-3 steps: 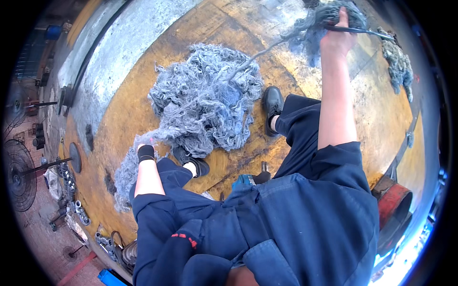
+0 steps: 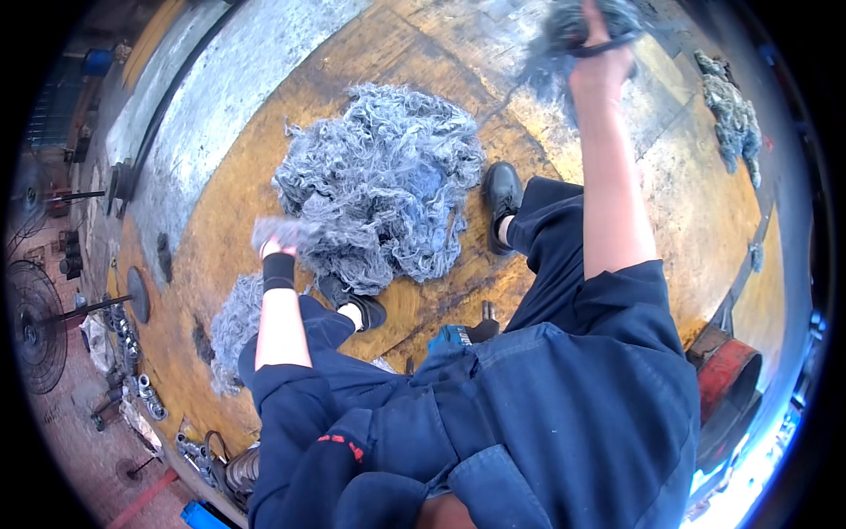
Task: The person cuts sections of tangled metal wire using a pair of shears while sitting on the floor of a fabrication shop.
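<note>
A large heap of tangled grey yarn point(image 2: 379, 176) lies on the yellow-brown worn floor between my feet. Beyond it, at the upper right, my right hand point(image 2: 604, 72) is closed round a bunch of grey yarn point(image 2: 551, 66), smeared by motion. A slim dark tool point(image 2: 608, 46) crosses the same hand; its kind is too blurred to tell. At the heap's left edge, my left hand point(image 2: 280, 245), below a black wristband, is closed on a blurred tuft of grey yarn point(image 2: 282, 231). A smaller grey yarn pile point(image 2: 236, 331) lies beside my left forearm.
My black shoes point(image 2: 504, 198) stand close to the heap. A greyish clump point(image 2: 733, 119) lies at the far right, and a red drum-like container point(image 2: 730, 379) at the right. Black fans point(image 2: 35, 326) and metal parts point(image 2: 152, 397) are along the left.
My right hand has moved left and slightly away with its bunch; the strand linking it to the heap no longer shows. My left hand has risen slightly, lifting a tuft off the smaller pile.
</note>
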### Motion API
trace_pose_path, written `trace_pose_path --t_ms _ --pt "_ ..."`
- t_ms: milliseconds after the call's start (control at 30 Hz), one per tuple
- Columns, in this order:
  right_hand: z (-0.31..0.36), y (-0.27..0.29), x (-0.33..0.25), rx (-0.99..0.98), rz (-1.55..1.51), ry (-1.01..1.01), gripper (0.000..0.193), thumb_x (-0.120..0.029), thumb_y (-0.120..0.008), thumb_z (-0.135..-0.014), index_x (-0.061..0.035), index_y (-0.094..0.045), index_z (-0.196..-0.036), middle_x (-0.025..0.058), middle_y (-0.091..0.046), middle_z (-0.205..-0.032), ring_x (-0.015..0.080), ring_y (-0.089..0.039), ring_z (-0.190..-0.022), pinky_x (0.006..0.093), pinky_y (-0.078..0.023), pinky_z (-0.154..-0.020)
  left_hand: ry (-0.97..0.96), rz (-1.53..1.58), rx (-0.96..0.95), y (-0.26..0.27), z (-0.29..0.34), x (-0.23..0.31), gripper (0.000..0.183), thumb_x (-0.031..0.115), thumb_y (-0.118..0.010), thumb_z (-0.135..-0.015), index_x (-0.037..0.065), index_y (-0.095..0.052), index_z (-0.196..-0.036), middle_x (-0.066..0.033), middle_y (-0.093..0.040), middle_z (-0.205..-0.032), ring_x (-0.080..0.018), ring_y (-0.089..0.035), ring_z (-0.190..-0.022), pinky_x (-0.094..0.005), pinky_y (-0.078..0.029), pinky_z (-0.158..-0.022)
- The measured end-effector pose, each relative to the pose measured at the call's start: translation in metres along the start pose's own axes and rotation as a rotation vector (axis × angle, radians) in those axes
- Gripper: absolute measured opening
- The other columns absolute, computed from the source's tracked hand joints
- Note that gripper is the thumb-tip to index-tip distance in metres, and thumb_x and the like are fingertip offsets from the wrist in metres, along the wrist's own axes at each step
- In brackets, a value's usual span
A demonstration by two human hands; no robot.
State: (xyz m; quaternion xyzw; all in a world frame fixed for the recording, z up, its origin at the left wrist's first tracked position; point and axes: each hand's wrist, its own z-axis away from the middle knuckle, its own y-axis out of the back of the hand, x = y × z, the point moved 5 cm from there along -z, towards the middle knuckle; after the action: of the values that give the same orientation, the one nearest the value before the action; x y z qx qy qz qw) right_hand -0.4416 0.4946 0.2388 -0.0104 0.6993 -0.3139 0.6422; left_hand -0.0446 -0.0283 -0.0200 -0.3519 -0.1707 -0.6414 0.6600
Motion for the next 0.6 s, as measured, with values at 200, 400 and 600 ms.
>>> trace_pose_path --t_ms 200,400,600 --pt "0.068 -0.068 0.031 -0.612 -0.129 -0.49 0.014 -0.01 -0.067 -0.079 -0.0061 -0.062 -0.091 0.0035 -0.065 -0.077 0.0145 -0.062 -0.063 0.0268 -0.051 -0.055 -0.708 -1.385 -0.532 -0.184 0.111 -0.051 0.103 0.026 -0.085 -0.054 -0.003 -0.027 -0.135 -0.0224 -0.038 -0.134 -0.034 -0.038 -0.123 -0.0446 -0.03 -0.104" --pt "0.149 -0.107 0.051 -0.982 -0.362 -0.682 0.029 -0.022 -0.074 -0.074 -0.0042 -0.062 -0.093 0.0066 -0.062 -0.085 0.0111 -0.06 -0.073 0.0164 -0.05 -0.05 -0.765 -0.841 -1.237 -0.269 0.242 -0.091 0.127 0.035 -0.089 -0.047 0.008 -0.009 -0.143 -0.0148 -0.037 -0.136 -0.0252 -0.028 -0.13 -0.0395 -0.016 -0.111" --pt "0.184 -0.115 0.08 -0.919 -0.353 -0.931 0.025 -0.016 -0.073 -0.075 -0.0011 -0.064 -0.093 0.0037 -0.063 -0.083 0.0097 -0.057 -0.065 0.0186 -0.049 -0.05 -0.514 -0.647 -1.036 -0.252 0.217 -0.122 0.079 0.019 -0.081 -0.059 0.001 -0.044 -0.126 -0.0069 -0.05 -0.121 -0.0206 -0.045 -0.11 -0.0317 -0.038 -0.092"
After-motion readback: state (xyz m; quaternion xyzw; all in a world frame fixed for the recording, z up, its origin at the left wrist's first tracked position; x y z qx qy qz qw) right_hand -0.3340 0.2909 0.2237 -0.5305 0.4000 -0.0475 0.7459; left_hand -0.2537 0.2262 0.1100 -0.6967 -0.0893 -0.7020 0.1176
